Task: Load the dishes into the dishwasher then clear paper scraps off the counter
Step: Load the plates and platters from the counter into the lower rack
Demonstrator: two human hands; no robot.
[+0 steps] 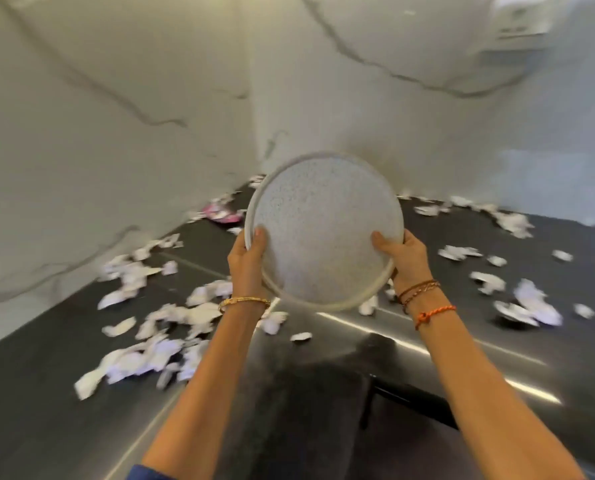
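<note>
From the head camera, we look down our two bare forearms at a round, pale speckled plate (318, 230) raised between our hands, tilted so that its flat face turns toward us. Our left hand (249, 261) grips the plate's lower left rim, thumb pressed on the face and fingers curled behind. Our right hand (405, 254) grips the lower right rim the same way, thumb on the front. A gold bangle (244, 302) circles the left wrist; brown cords (419, 289) and an orange thread (434, 313) circle the right.

The plate is held in the air above a dark counter (358, 341), clear of its surface. Torn white paper scraps lie across the counter on both sides of our hands: a thick scatter (150, 327) to the left of and below the left hand, and looser pieces (528, 306) to the right of the right hand. Beyond the left hand, near the wall, sits a pink and white crumpled scrap (221, 214). White marble-veined walls (116, 116) meet in a corner behind the plate. The picture is somewhat blurred, so the finer detail of the scraps is lost.
</note>
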